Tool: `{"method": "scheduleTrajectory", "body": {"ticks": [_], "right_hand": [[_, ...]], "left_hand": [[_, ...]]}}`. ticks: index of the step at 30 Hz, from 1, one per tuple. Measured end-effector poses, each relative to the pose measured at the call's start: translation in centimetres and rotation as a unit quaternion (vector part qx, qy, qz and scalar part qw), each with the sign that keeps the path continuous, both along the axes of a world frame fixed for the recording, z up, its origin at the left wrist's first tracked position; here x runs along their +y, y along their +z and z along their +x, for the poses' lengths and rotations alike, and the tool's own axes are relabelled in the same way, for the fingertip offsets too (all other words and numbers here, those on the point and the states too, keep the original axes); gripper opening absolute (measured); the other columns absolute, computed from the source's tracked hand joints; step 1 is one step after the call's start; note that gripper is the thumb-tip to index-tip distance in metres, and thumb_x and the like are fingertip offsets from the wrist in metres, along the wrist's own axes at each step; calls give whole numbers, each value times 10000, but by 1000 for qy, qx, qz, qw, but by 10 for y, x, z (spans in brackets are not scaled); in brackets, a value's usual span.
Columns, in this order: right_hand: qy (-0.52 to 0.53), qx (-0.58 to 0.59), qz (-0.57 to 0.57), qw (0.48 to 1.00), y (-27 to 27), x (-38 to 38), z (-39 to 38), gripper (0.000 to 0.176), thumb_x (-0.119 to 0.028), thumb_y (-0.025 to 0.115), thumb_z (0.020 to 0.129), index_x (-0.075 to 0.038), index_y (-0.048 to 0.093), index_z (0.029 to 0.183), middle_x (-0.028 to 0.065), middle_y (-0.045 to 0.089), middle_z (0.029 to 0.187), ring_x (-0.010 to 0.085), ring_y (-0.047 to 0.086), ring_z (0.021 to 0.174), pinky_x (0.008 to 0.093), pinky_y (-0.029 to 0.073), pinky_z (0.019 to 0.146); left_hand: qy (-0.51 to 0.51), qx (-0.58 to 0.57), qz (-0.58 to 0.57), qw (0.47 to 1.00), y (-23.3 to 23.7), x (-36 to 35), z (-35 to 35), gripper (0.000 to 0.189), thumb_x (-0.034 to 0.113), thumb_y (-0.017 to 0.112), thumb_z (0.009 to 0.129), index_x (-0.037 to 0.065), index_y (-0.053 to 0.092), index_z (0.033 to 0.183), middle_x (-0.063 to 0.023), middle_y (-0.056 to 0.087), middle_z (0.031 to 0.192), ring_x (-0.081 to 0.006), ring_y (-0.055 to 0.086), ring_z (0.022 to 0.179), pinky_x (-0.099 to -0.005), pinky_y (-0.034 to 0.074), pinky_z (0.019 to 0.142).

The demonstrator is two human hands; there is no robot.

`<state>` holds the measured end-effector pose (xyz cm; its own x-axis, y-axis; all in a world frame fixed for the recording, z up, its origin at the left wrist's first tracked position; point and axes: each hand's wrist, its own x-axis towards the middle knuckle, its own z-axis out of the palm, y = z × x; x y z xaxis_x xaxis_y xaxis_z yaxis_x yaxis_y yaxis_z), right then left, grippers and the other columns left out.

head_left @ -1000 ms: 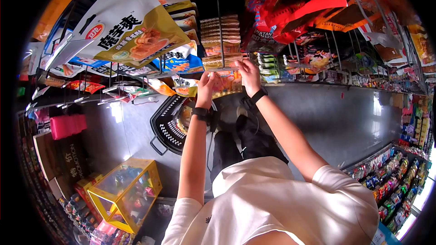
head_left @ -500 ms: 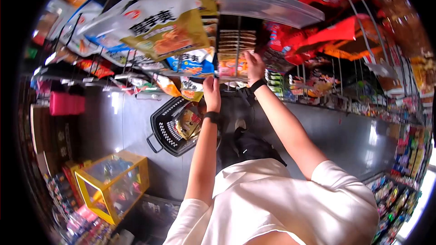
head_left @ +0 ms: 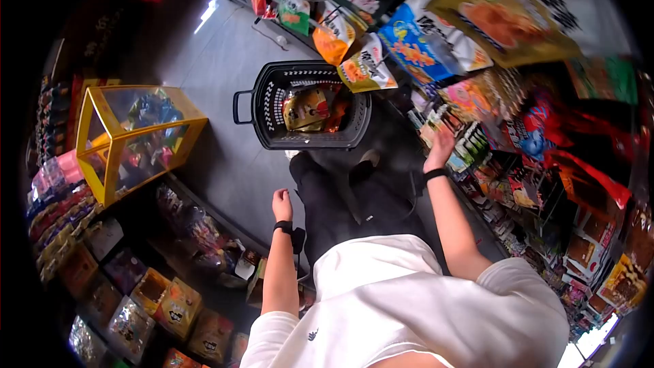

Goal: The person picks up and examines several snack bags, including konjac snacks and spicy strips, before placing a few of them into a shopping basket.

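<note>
My left hand (head_left: 281, 206) hangs over the floor to the left of my legs. Its fingers are curled in, and nothing shows in them. On the other side, my right hand (head_left: 439, 150) is raised beside the lower shelf with its fingers stretched out. Small green-and-white packs (head_left: 470, 144) are close to its fingertips; contact cannot be made out. A black shopping basket (head_left: 310, 142) stands on the floor in front of my feet. Inside it lies a gold snack bag (head_left: 305, 109) beside reddish packaging (head_left: 338, 114).
Hanging snack bags, among them a blue one (head_left: 417, 46) and a gold one (head_left: 368, 71), jut out above the basket's right side. A yellow-framed clear case (head_left: 143, 140) stands at left. Packaged goods (head_left: 178, 307) fill a display at lower left. Grey floor (head_left: 225, 48) surrounds the basket.
My view has swung left and down. Both hands have come away from the stacked packs on the shelf; my left hand has dropped toward my side. The basket now appears nearer the middle.
</note>
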<state>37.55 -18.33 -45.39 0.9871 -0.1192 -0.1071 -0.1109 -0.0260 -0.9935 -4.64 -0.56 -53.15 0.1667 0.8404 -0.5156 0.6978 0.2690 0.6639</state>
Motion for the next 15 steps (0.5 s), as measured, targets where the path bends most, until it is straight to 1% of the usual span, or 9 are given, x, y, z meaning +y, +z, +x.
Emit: {"method": "scheduleTrajectory", "body": {"ticks": [1,2,4,7,9,11,13,14,15], "right_hand": [[109,93,-45,989,-28,-7,-13,252,-103,630,815,-30,485,1007,34,568,930,132,541,848,259,445,756],[147,191,-98,966,-24,11,-36,212,-140,630,816,-44,518,968,22,578,902,113,542,794,243,439,708],[245,276,-116,922,-56,42,-68,215,-160,622,822,-46,525,977,28,609,839,106,552,722,236,431,653],[352,374,-148,845,-123,104,-96,217,-183,606,832,-56,550,999,49,631,896,109,583,792,220,428,679],[411,336,-173,829,-217,139,-108,218,-155,622,819,-30,558,985,67,632,891,132,593,799,239,450,712],[434,271,-279,812,-296,183,-114,284,-138,685,761,-5,553,974,83,629,878,156,596,794,264,475,721],[460,201,-302,810,-388,211,-114,355,-136,711,726,1,532,1000,94,621,911,157,591,824,287,486,725],[467,186,-393,769,-435,219,-109,452,-203,731,697,15,518,1030,123,616,943,206,597,869,318,480,767],[482,198,-410,749,-425,247,-99,563,-290,740,667,28,500,1065,162,609,982,282,589,920,354,463,817]], "left_hand": [[8,-5,-13,1000,-9,7,-10,183,146,505,862,-1,582,937,-127,629,889,-232,597,846,-318,455,776],[15,-8,-28,999,-21,14,-18,183,144,503,863,-2,582,940,-123,630,894,-227,596,850,-315,454,782],[14,-19,-61,998,-40,32,-23,180,137,496,868,0,580,947,-114,629,903,-215,591,859,-309,450,789],[25,-47,-128,990,-51,74,-6,164,120,480,884,1,571,950,-90,618,903,-178,574,869,-282,440,795],[42,-111,-164,979,-37,106,19,161,104,460,896,-3,565,954,-74,611,888,-158,565,857,-268,438,788],[43,-118,-157,980,-52,119,24,166,89,437,907,-5,563,961,-65,604,886,-142,558,851,-261,437,785],[46,-107,-172,978,-72,121,22,150,76,451,899,-1,560,968,-71,605,902,-154,565,867,-270,438,795],[17,-82,-157,984,-83,121,20,146,70,456,893,1,562,967,-75,606,906,-164,568,874,-273,438,799],[-12,-55,-142,988,-95,122,15,143,64,462,888,3,564,966,-78,606,910,-174,571,880,-276,438,803]]}}
